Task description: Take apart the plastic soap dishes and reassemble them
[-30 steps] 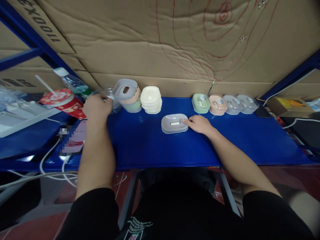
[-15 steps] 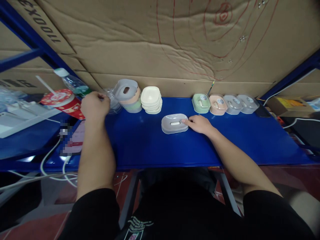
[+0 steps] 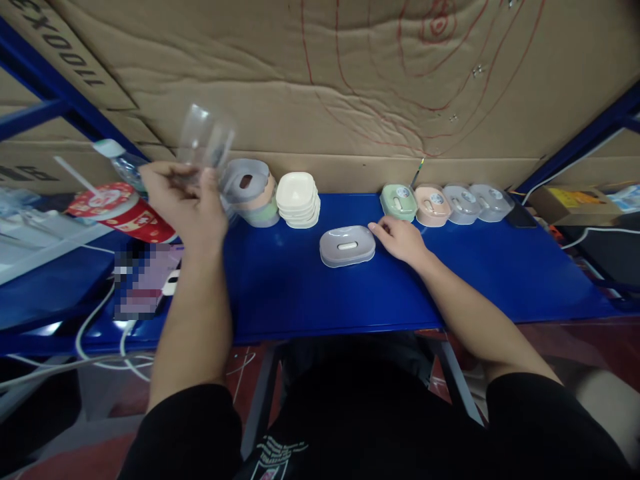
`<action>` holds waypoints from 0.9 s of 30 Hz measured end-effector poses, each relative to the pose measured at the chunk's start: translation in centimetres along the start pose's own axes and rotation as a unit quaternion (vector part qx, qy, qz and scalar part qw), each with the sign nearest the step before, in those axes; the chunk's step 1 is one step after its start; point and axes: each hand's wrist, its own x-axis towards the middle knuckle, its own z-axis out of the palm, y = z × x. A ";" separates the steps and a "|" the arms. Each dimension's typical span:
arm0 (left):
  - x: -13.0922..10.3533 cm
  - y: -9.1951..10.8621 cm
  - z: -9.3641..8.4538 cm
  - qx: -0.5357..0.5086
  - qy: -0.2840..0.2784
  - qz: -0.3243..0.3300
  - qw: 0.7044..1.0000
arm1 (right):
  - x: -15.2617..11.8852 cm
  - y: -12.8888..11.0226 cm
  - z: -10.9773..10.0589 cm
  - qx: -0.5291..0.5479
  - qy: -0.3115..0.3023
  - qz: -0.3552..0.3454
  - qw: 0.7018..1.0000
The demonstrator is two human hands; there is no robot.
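My left hand (image 3: pixel 187 200) is raised over the left side of the desk, fingers closed on a clear plastic cover (image 3: pixel 205 137) that looks blurred. Near the middle lies a grey oval tray-like piece (image 3: pixel 347 247) with a white slot at its centre. Right beside its right edge rests my right hand (image 3: pixel 400 239), fingers curled and thumb tip close to the rim; I see nothing in it. Behind my left hand stand a stack of grey, peach and green box parts (image 3: pixel 253 193) and a stack of cream square dishes (image 3: pixel 299 197).
Toward the back right, several lidded boxes (image 3: pixel 433 205) in green, peach and grey form a row. A red paper cup (image 3: pixel 133 217) with a straw, a bottle (image 3: pixel 120 160) and a phone (image 3: pixel 145 283) are at left. Cardboard (image 3: pixel 350 87) walls the back of the blue desk (image 3: pixel 300 300).
My left hand has lifted with the clear cover, which now stands up above the fingers. The thumb of my right hand has come off the grey piece's rim.
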 end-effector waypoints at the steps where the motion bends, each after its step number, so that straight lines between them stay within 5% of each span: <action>1: -0.9 0.7 0.3 -0.031 -0.030 0.011 0.999 | -0.1 -0.1 -0.1 0.027 0.033 -0.010 0.999; 5: -5.3 4.3 1.2 -0.080 -0.226 -0.050 0.969 | -0.8 -0.3 -0.2 0.113 0.082 -0.078 0.987; 10: -10.1 7.0 2.4 -0.112 -0.469 -0.165 0.860 | -1.3 -0.5 0.0 0.097 0.035 -0.157 0.982; 13: -11.3 6.5 3.4 -0.144 -0.504 -0.177 0.833 | -1.4 -0.6 0.0 0.065 0.023 -0.166 0.984; 21: -11.4 4.9 4.1 -0.044 -0.533 -0.069 0.842 | -1.0 -0.8 0.6 0.022 -0.014 -0.110 0.994; 27: -11.7 4.6 4.3 -0.005 -0.587 -0.032 0.809 | -0.9 -0.6 0.4 -0.016 -0.050 -0.106 0.993</action>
